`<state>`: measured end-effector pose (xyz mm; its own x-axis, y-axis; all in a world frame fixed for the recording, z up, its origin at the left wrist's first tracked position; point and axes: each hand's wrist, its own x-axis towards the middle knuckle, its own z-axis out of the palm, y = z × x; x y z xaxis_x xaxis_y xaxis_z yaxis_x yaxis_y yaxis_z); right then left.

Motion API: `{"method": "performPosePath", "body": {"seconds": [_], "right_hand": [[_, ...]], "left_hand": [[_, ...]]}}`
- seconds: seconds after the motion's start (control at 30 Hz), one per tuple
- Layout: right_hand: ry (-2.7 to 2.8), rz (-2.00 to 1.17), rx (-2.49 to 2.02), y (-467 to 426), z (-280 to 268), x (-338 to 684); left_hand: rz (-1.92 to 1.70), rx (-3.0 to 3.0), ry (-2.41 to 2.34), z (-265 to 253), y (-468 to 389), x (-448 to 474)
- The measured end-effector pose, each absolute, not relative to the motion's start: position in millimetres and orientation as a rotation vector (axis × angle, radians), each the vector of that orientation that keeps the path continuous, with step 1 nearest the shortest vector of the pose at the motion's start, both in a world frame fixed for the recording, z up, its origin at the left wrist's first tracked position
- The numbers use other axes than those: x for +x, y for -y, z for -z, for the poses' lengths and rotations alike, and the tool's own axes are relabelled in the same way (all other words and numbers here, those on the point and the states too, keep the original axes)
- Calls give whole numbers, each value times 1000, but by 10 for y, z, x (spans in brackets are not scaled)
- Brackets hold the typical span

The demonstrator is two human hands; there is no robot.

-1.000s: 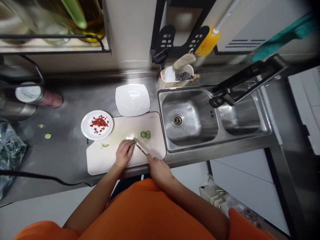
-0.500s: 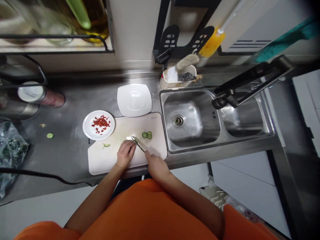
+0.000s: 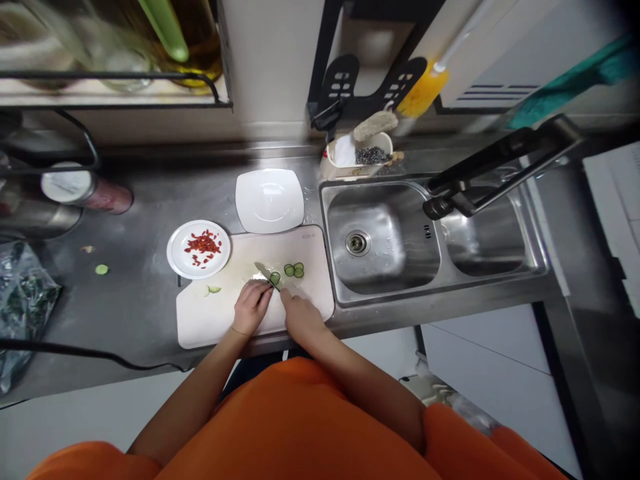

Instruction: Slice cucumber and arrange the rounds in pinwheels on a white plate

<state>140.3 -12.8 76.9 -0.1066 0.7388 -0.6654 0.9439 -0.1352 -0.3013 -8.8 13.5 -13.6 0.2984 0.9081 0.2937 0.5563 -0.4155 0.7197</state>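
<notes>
My right hand (image 3: 303, 319) is closed round the handle of a kitchen knife (image 3: 264, 269), its blade pointing up and left over the white cutting board (image 3: 210, 325). Just left of the blade, my left hand (image 3: 251, 305) has its fingers curled down on a cucumber, which they almost wholly hide. A fresh cucumber slice (image 3: 275, 277) shows on the right side of the blade. Several cut cucumber slices (image 3: 294, 270) lie overlapping further right on the board. Pale green end pieces (image 3: 214, 289) rest near the board's left side.
A white plate of red berries (image 3: 174, 257) overlaps the board's upper left corner. Behind the board stands a square white plate (image 3: 250, 200). To the right is a double steel sink (image 3: 345, 283) under a black tap (image 3: 480, 167). A plastic bag (image 3: 25, 300) lies far left.
The knife and my right hand have shifted slightly left and up, and the blade's flat side now shows. A cucumber slice has come into view beside the blade. My left hand stays put.
</notes>
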Motion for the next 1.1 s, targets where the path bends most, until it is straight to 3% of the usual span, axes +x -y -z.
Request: {"method": "performPosePath", "body": {"seconds": [1.1], "right_hand": [[-1741,1109,1826,478,-1102,1622]], "left_hand": [[-939,2101,-1401,118,-98,-84]]}}
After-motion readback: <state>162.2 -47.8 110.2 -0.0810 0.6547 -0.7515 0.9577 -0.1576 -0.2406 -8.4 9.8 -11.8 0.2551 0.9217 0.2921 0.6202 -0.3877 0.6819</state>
